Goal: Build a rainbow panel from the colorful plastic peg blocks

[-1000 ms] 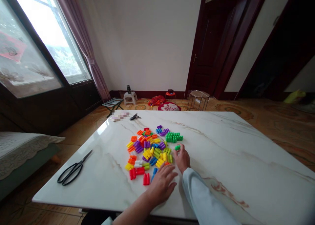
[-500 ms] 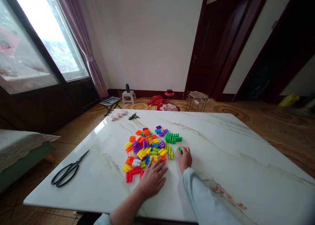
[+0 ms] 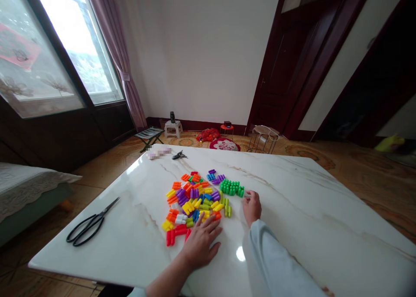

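Note:
A heap of small plastic pieces in many colours (image 3: 191,203) lies on the white marble-patterned table (image 3: 279,193); many look like short rounded pegs joined in pairs or rows. My left hand (image 3: 201,240) rests with fingers spread at the heap's near edge, its fingertips by orange and yellow pieces. Green pieces (image 3: 231,187) stand close together in a group right of the heap. My right hand (image 3: 252,207) is just right of this group, fingers bent, fingertips beside its nearest green piece. Nothing shows between those fingers, though they are partly hidden.
Black-handled scissors (image 3: 92,223) lie at the table's left side. Small dark pliers or snips (image 3: 179,155) and a blurred pale item (image 3: 158,151) lie near the far edge. Beyond the table stand a folding stool (image 3: 149,134), a white stool (image 3: 173,128) and a round stool (image 3: 264,134).
My right hand has moved right, beside the green group. The green piece it held is no longer seen in its fingers, and the group's right end has another piece. My left hand has barely moved.

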Available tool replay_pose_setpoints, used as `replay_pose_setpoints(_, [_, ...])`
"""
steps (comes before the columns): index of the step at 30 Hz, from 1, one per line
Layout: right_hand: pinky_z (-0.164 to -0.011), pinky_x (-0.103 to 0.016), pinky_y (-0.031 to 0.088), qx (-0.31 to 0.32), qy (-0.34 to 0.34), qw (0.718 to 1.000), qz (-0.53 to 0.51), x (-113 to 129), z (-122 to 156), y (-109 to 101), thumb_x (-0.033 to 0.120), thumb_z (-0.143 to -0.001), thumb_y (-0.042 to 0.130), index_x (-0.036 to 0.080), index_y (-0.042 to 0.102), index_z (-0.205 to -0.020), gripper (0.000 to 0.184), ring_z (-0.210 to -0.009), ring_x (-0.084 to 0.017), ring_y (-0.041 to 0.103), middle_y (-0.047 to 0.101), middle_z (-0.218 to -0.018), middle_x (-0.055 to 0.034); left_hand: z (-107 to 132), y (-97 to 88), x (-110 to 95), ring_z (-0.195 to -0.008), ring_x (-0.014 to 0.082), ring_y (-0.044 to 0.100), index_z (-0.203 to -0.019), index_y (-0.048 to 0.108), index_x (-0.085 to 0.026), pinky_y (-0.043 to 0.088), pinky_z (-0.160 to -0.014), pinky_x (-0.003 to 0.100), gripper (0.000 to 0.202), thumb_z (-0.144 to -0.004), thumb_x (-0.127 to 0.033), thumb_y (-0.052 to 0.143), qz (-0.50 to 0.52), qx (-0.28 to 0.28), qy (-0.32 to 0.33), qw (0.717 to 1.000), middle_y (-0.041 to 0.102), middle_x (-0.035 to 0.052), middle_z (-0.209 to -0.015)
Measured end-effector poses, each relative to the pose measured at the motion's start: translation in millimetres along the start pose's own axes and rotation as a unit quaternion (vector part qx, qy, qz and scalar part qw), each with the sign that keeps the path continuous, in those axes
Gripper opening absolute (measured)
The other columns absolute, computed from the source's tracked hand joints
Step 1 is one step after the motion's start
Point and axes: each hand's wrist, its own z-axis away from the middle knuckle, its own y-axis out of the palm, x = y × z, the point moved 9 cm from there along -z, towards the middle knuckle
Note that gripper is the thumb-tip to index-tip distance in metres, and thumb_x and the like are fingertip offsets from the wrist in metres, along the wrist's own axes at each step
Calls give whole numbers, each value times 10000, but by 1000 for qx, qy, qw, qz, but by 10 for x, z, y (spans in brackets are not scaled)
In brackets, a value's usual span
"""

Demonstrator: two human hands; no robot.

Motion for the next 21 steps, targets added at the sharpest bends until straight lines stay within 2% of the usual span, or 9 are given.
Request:
replay_pose_setpoints(3, [-703, -299, 428, -17, 10, 1000, 13, -31, 39, -58, 187, -705, 446, 186, 537, -834, 158, -740, -183, 563, 593, -875, -71, -1, -6, -3, -1361, 235, 345, -1289, 521, -279, 145, -1166, 516, 423, -868, -321, 504, 2, 0, -1, 1000, 494, 19, -1402])
replay_pose_setpoints(6, [-701, -294, 412, -8, 13, 1000, 23, -15, 32, -23, 204, -705, 450, 193, 540, -763, 108, -743, -186, 559, 600, -829, -62, -6, -21, -18, -1352, 239, 360, -1290, 524, -272, 149, -1165, 514, 429, -864, -309, 508, 2, -2, 0, 1000, 509, 30, -1388])
replay_pose_setpoints(11, [-625, -274, 379, 2, 35, 999, 36, 22, -17, 50, 348, -759, 523, 167, 571, -903, 236, -701, -178, 561, 623, -870, -67, -7, -36, -27, -1349, 244, 364, -1277, 533, -276, 149, -1161, 532, 421, -859, -326, 516, 3, -6, -4, 1000, 512, 26, -1386])
replay_pose_setpoints(16, [-629, -269, 361, 22, 30, 998, 44, 55, -35, 63, 301, -791, 507, 180, 624, -902, 201, -732, -184, 571, 633, -853, -63, -7, -51, -34, -1345, 240, 369, -1280, 530, -277, 147, -1162, 526, 426, -857, -333, 521, -1, -8, 0, 1000, 519, 24, -1379])
replay_pose_setpoints(21, [-670, -286, 396, 30, 23, 999, 25, 58, -50, 92, 293, -779, 496, 163, 643, -925, 245, -767, -199, 596, 663, -888, -90, -9, -34, -17, -1347, 233, 367, -1288, 518, -279, 145, -1161, 522, 428, -867, -354, 506, -2, -7, -4, 1000, 518, 18, -1380])
